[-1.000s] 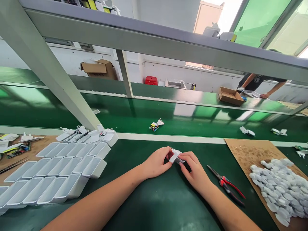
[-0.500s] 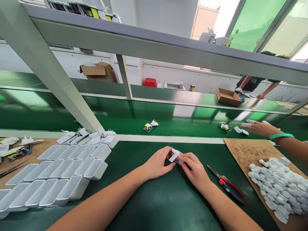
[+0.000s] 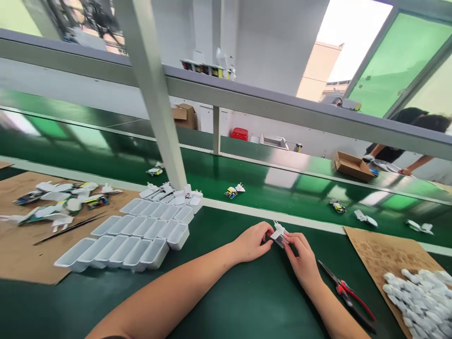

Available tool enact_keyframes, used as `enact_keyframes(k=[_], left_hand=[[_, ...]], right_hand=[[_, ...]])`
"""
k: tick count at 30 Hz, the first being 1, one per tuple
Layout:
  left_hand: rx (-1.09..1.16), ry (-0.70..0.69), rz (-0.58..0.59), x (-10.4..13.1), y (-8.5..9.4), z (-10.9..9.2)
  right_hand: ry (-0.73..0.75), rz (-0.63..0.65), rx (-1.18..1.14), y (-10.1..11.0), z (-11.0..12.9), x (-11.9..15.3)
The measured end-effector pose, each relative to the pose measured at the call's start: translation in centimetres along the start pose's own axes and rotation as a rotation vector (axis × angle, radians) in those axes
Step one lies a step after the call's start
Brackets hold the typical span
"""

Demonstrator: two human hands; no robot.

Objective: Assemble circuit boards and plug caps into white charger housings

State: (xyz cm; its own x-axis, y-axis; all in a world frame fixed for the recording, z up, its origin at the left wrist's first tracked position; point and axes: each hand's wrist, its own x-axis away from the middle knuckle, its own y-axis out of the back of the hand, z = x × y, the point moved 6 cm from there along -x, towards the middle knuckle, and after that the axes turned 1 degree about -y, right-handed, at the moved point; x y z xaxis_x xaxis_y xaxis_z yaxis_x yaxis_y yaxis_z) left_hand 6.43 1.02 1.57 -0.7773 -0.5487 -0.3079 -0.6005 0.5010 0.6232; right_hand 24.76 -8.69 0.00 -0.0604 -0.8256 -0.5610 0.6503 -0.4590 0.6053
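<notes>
A small white plastic adapter case with a plug part [image 3: 278,232] is held just above the green bench, its prongs pointing up and away. My right hand [image 3: 301,256] pinches the case from the right with thumb and fingertips. From the left, my left hand [image 3: 253,242] has thumb and index finger curled against the edge of the case. Its other fingers are partly hidden. Long-nose pliers [image 3: 348,294] with red and black handles lie to the right of my right hand.
Rows of white open cases [image 3: 122,252] stand at left. Beyond them, cardboard [image 3: 21,261] bears circuit boards, plug parts and tweezers [image 3: 70,228]. White pieces [image 3: 420,294] are heaped on the right cardboard [image 3: 370,245]. Boards with plugs [image 3: 231,192] lie on the green belt. A metal post [image 3: 155,94] rises left.
The view has swung left, showing more of the left cardboard. Both hands still hold the adapter case. Another person's hand with a teal band has left the right side; a board with plug shows there.
</notes>
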Motion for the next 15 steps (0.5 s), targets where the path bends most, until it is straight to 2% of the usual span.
enact_keyframes(k=[5,9,11,13,15], left_hand=[[-0.167,-0.003,-0.09,0.7,0.9,-2.1],[-0.463,-0.071,-0.023,2.6,2.3,-5.6],[-0.648,-0.058,-0.042,4.6,4.5,-7.1],[-0.732,0.027,-0.14,7.4,7.8,-7.9],[-0.789,0.147,-0.263,10.7,11.2,-7.6]], right_hand=[[0.055,0.039,0.03,-0.3,-1.0,0.2],[0.126,0.105,0.065,-0.6,-2.3,-2.0],[0.155,0.131,0.094,-0.8,-3.1,-4.2],[0.164,0.133,0.146,-0.9,-4.1,-7.0],[0.161,0.107,0.189,-1.0,-5.2,-9.9]])
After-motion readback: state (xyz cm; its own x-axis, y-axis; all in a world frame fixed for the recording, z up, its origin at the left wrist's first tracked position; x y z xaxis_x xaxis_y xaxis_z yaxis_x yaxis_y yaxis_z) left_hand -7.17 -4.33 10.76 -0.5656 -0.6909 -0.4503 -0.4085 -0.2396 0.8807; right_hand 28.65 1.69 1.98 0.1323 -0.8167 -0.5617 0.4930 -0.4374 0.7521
